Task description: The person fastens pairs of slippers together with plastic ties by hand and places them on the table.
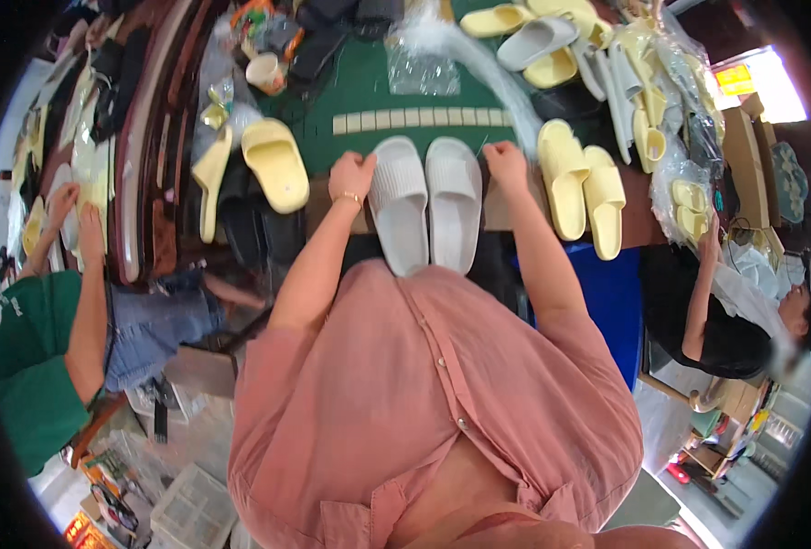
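Observation:
A pair of light grey slippers, the left slipper (pixel 399 201) and the right slipper (pixel 454 201), lies side by side at the table's near edge, toes pointing away from me. My left hand (pixel 353 176) is closed, thumb against curled fingers, right beside the left slipper's strap. On the other side my right hand (pixel 504 165) is closed too, a short gap from the right slipper. What either hand pinches, if anything, is too small to make out. Beyond the slippers a row of small cream labels (pixel 421 120) lies on the green table top (pixel 359 73).
Yellow slippers (pixel 275 165) stand to my left, and another yellow pair (pixel 565 178) to my right. Clear plastic bags (pixel 424 69) and a paper cup (pixel 265 73) lie farther back. A person in green (pixel 44 357) works at left, another in black (pixel 712 329) at right.

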The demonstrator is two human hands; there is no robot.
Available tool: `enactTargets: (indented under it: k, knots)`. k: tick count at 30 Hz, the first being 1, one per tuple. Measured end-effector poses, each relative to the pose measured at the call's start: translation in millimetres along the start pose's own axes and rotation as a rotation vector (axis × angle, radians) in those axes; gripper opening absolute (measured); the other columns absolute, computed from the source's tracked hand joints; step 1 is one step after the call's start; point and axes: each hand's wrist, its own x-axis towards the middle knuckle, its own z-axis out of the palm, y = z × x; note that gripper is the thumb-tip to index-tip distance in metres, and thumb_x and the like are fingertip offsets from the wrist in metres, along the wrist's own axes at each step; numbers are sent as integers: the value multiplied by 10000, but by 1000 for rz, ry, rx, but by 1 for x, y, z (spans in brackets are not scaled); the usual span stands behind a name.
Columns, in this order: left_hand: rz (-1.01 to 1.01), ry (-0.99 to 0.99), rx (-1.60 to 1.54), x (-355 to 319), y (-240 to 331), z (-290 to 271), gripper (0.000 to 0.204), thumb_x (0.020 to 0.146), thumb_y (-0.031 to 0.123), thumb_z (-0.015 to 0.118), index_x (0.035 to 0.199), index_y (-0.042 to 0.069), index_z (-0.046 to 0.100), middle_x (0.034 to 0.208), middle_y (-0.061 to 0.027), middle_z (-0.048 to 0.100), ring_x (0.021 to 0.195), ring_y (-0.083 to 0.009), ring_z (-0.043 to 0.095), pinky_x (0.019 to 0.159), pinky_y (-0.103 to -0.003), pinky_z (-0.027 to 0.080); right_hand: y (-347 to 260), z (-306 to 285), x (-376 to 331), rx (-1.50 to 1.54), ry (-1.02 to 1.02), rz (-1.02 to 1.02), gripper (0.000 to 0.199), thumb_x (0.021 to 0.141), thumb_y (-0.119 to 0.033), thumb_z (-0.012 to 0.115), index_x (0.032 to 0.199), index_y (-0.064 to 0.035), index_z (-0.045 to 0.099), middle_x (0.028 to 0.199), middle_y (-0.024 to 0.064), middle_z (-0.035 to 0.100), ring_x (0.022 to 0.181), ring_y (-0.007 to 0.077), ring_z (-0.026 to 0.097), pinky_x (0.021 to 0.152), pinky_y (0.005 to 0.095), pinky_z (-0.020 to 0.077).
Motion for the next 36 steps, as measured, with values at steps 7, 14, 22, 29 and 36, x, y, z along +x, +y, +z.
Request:
enactTargets:
  k: [7, 14, 22, 29, 36]
  knots:
    - [74, 25, 47, 9, -8, 17, 189, 731, 230, 565, 795, 100, 686, 841, -137, 651, 797, -333, 623, 713, -405, 502, -12, 35, 8, -193, -33, 138, 194, 753, -267, 585, 805, -90, 643, 847, 153, 648, 812, 333, 622, 731, 412, 498]
    - [274, 144, -424, -1, 15, 30, 156, 812, 182, 580, 861, 36, 610, 741, -118, 636, 680, -244, 629, 643, -340, 489, -60, 40, -14, 266, 43, -202, 107, 775, -106, 540, 813, -45, 619, 786, 148, 630, 726, 326, 609, 639, 388, 485]
    - [344, 0, -447, -30, 26, 50, 162, 853, 139, 558, 945, 12, 601, 799, -77, 639, 719, -145, 614, 666, -275, 488, -66, 54, -56, 301, -61, -513, 101, 748, -86, 564, 815, -52, 633, 753, 122, 614, 696, 286, 597, 627, 369, 475]
    - [310, -108, -524, -12, 17, 52, 188, 861, 153, 542, 931, -7, 610, 768, -54, 624, 704, -114, 573, 658, -258, 464, -62, 62, -48, 248, -39, -523, 99, 751, -123, 594, 828, -91, 646, 773, 117, 598, 725, 289, 595, 638, 377, 477]
    - [205, -211, -755, -18, 25, 45, 172, 858, 86, 539, 980, -10, 612, 850, -51, 646, 748, -100, 606, 687, -236, 491, -69, 57, -51, 294, -122, -474, 77, 758, -71, 603, 820, -69, 649, 785, 102, 590, 682, 252, 587, 602, 326, 471]
